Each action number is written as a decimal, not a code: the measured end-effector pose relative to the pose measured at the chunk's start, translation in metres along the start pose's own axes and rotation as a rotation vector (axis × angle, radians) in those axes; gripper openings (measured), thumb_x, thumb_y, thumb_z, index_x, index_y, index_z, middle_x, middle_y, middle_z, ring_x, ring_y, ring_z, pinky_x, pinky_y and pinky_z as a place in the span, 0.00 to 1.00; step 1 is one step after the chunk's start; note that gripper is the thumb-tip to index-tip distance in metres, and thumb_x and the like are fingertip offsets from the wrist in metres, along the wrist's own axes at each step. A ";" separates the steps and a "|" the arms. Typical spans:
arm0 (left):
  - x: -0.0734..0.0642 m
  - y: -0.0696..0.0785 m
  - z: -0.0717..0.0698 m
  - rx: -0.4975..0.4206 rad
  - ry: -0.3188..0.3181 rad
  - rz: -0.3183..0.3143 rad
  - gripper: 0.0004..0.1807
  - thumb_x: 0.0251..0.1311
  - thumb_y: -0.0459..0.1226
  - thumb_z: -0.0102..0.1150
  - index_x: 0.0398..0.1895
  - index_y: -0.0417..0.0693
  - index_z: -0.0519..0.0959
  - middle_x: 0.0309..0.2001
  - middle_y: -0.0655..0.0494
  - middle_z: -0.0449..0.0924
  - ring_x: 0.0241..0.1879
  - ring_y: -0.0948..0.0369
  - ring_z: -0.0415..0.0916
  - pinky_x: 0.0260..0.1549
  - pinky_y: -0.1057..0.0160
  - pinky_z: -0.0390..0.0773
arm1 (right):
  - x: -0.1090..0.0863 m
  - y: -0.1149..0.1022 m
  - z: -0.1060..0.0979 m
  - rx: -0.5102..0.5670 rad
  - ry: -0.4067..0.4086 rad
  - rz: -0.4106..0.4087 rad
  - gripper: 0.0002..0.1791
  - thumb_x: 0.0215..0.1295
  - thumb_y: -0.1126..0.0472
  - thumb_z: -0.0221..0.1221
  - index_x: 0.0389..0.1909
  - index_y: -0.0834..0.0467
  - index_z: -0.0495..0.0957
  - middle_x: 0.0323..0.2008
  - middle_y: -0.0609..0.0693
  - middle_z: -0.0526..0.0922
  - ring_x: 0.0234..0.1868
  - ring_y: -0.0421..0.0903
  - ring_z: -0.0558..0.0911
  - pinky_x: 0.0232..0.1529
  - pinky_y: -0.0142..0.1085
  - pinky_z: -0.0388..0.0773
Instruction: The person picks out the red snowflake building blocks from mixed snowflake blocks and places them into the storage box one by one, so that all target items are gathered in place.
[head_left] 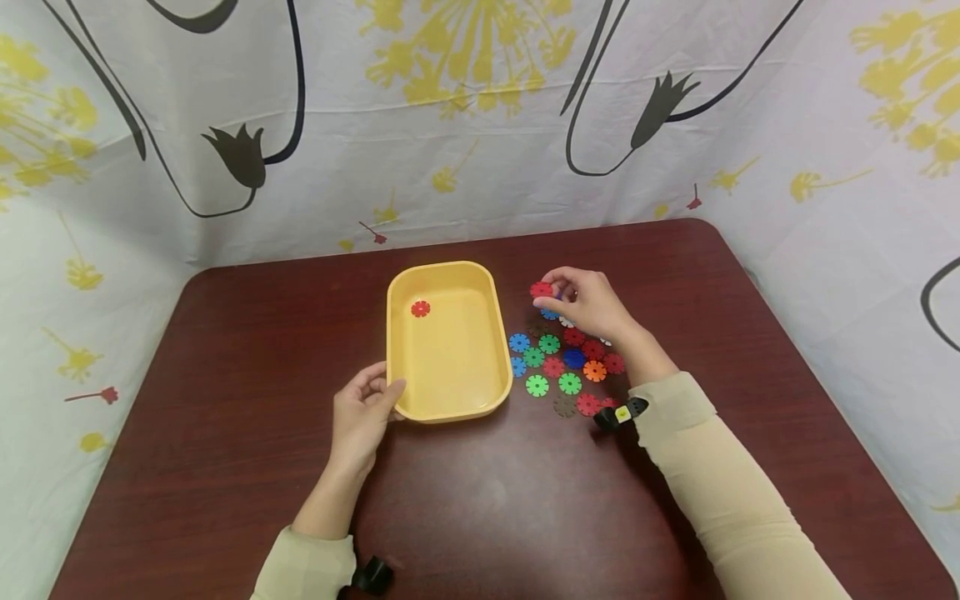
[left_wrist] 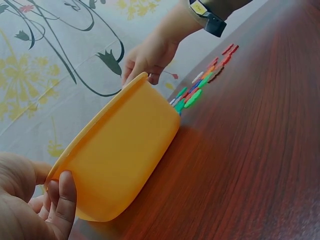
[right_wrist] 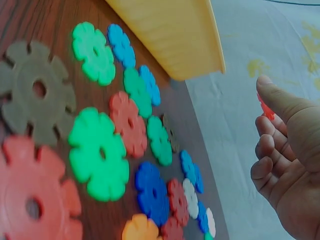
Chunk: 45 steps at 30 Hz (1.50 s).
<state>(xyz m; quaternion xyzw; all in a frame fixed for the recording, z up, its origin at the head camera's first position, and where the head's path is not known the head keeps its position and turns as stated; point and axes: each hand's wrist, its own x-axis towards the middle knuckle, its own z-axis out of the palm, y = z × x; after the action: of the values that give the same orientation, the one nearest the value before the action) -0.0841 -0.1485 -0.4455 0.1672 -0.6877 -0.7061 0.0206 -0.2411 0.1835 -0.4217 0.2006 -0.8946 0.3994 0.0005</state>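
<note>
A yellow plastic tray [head_left: 450, 410] stands on the dark red table, one red notched disc [head_left: 421, 309] lying inside it near the far left. My left hand [head_left: 363, 414] grips the tray's near left corner, thumb over the rim and fingers under it outside. To the right of the tray my right hand [head_left: 588, 302] pinches a second red disc [head_left: 541, 289] between thumb and fingers, raised over the far end of the loose pieces. In the right wrist view only a sliver of that red disc [right_wrist: 266, 108] shows behind the thumb.
Flat notched discs in several colours lie right of the tray, among them a light green disc [head_left: 537, 385], a blue disc [head_left: 573, 358] and an orange disc [head_left: 595, 371]. A patterned white cloth [head_left: 480, 167] hangs behind the table [head_left: 480, 517].
</note>
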 end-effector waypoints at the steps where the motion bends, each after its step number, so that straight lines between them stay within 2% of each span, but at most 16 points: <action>1: 0.000 0.000 0.000 0.001 0.000 0.000 0.21 0.64 0.28 0.64 0.61 0.36 0.76 0.34 0.51 0.72 0.24 0.65 0.75 0.22 0.69 0.84 | 0.001 -0.002 0.001 0.003 -0.001 0.000 0.19 0.64 0.51 0.69 0.49 0.59 0.81 0.33 0.51 0.79 0.32 0.47 0.77 0.30 0.33 0.77; 7: 0.000 0.000 0.000 -0.002 0.002 -0.005 0.21 0.64 0.29 0.64 0.60 0.37 0.76 0.34 0.51 0.72 0.24 0.65 0.75 0.23 0.68 0.84 | 0.007 -0.011 0.008 0.016 -0.009 -0.020 0.18 0.64 0.52 0.70 0.48 0.59 0.81 0.33 0.52 0.79 0.32 0.48 0.76 0.30 0.36 0.77; 16: 0.000 -0.001 0.001 -0.006 0.009 -0.006 0.22 0.64 0.28 0.65 0.61 0.36 0.76 0.34 0.50 0.72 0.23 0.66 0.74 0.21 0.69 0.83 | 0.014 -0.022 0.018 0.026 -0.015 -0.054 0.17 0.63 0.54 0.71 0.48 0.59 0.82 0.33 0.51 0.80 0.31 0.46 0.76 0.29 0.35 0.75; 24: -0.001 -0.001 0.000 -0.005 0.006 -0.004 0.21 0.64 0.29 0.64 0.61 0.37 0.76 0.34 0.51 0.72 0.24 0.66 0.75 0.22 0.69 0.83 | 0.020 -0.032 0.028 0.064 -0.066 -0.080 0.18 0.64 0.54 0.70 0.49 0.59 0.82 0.34 0.50 0.80 0.30 0.47 0.76 0.29 0.35 0.75; 36: -0.001 -0.003 0.001 -0.020 0.005 0.000 0.21 0.64 0.28 0.64 0.60 0.37 0.76 0.34 0.51 0.72 0.23 0.66 0.74 0.22 0.69 0.83 | 0.030 -0.047 0.045 0.066 -0.090 -0.141 0.19 0.63 0.58 0.71 0.50 0.64 0.81 0.33 0.52 0.81 0.29 0.46 0.75 0.30 0.35 0.76; 45: 0.000 -0.003 0.000 -0.017 0.002 -0.001 0.21 0.64 0.29 0.64 0.61 0.38 0.76 0.34 0.51 0.72 0.23 0.66 0.74 0.22 0.69 0.83 | 0.034 -0.055 0.054 0.074 -0.150 -0.140 0.17 0.66 0.56 0.68 0.50 0.61 0.81 0.32 0.50 0.80 0.28 0.46 0.74 0.30 0.36 0.75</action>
<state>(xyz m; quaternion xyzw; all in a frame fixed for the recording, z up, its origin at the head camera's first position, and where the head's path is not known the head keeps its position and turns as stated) -0.0834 -0.1478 -0.4483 0.1681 -0.6817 -0.7118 0.0223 -0.2438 0.0999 -0.4138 0.2918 -0.8606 0.4149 -0.0458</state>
